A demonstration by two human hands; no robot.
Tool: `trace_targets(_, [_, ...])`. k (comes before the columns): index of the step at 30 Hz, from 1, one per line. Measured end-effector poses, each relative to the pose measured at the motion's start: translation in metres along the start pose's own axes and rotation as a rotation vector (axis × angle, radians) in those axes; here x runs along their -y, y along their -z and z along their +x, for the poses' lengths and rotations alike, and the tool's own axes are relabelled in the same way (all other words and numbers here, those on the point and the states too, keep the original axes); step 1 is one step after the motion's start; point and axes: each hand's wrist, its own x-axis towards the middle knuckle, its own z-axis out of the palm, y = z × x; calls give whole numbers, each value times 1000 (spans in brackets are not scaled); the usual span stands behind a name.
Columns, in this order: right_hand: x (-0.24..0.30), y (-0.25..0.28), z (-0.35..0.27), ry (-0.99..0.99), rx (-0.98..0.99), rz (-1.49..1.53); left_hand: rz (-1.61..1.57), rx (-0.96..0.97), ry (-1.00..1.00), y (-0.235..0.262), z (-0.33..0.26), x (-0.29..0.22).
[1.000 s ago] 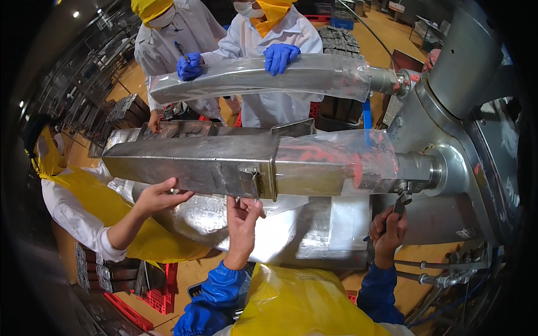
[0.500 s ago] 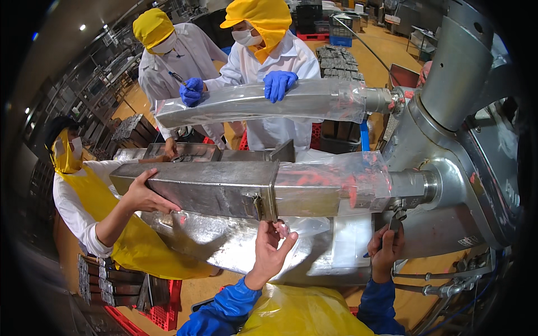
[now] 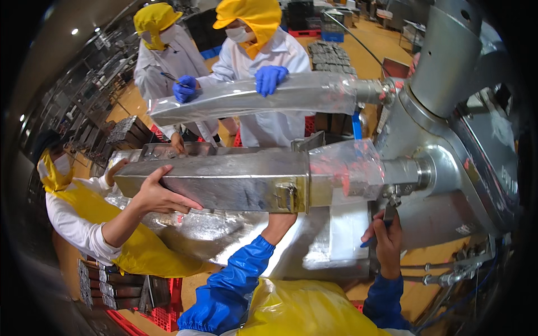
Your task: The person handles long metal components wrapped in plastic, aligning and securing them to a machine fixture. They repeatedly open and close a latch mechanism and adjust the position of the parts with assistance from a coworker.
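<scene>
A long metal mould [image 3: 224,173] lies level in front of me, its latch end toward a clear plastic bag [image 3: 344,162] with pink residue. The bag sits round a rectangular metal filling tube on the machine's nozzle [image 3: 412,173]. My left hand [image 3: 278,227] reaches beneath the latch end of the mould; its fingers are hidden there. Below the nozzle, my right hand [image 3: 386,238] is closed round a small metal valve lever [image 3: 389,214]. A bit of something blue shows by its fingers. At the left, a co-worker's hand [image 3: 162,193] supports the mould's side.
Across from me, a co-worker's blue gloves [image 3: 270,79] rest on a second, bag-covered tube [image 3: 252,98]. The large steel machine [image 3: 443,140] rises at the right. A shiny metal table [image 3: 235,241] lies beneath. Stacked moulds [image 3: 120,285] stand at the lower left on red crates.
The mould has shifted right, further over the filling tube, and the bag is bunched toward the nozzle. My left hand has gone from below the mould's end to underneath it. My right hand stays on the lever.
</scene>
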Motion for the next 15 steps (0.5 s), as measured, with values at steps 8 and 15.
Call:
trace_targets(8, [-11, 1, -1, -26, -1, 164, 7, 69, -53, -48, 8, -2])
trace_targets(15, [-10, 3, 0, -23, 13, 135, 11, 96, -75, -52, 9, 2])
